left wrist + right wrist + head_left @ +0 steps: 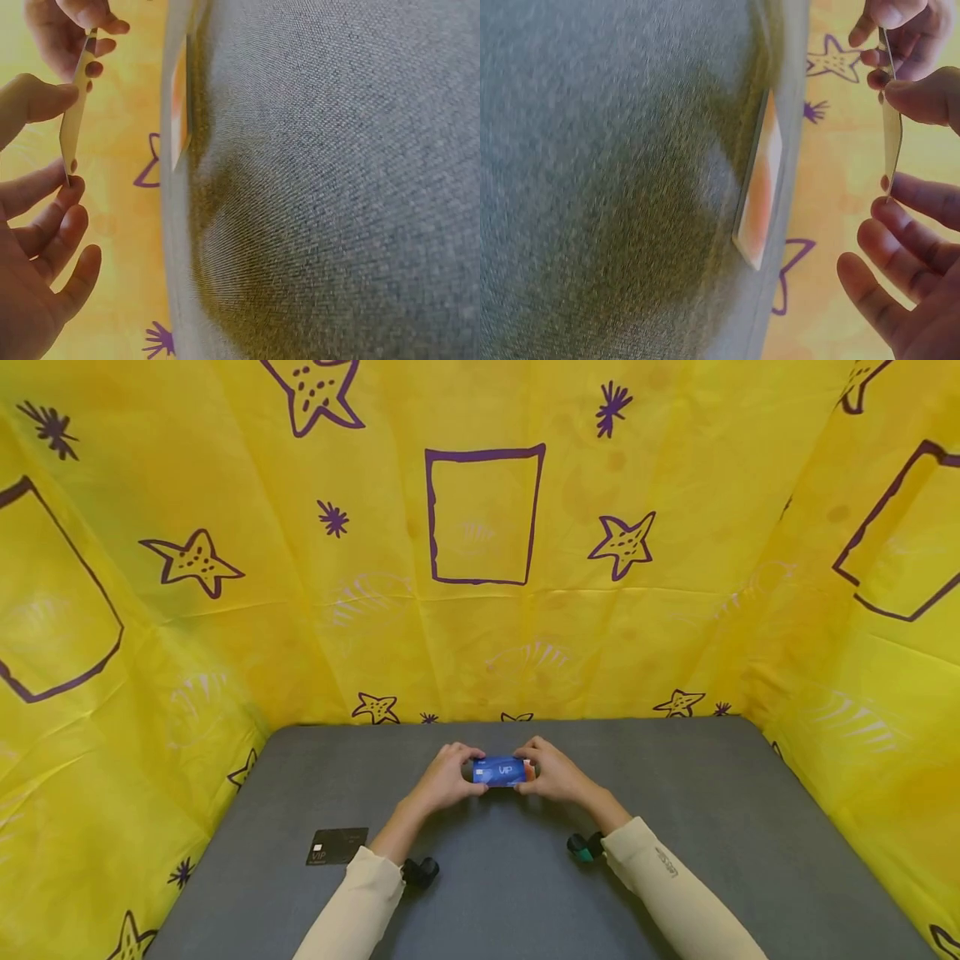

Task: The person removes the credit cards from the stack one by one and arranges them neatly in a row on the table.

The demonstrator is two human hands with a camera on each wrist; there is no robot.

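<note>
Both hands hold a blue card [498, 771] marked VIP above the far middle of the table. My left hand [447, 778] pinches its left end between thumb and fingers, and my right hand [555, 772] pinches the right end. In the left wrist view the card [73, 124] is seen nearly edge-on, raised off the table. Below it a white and orange flat piece [758, 195] lies on the tabletop in the right wrist view. Only a bit of orange shows beside the right fingers in the head view.
On the grey table [495, 893], a black VIP card [337, 846] lies left of the left forearm. Yellow cloth [480, 652] with starfish drawings encloses the table's back and sides. Dark wrist devices [422, 872] hang under both forearms.
</note>
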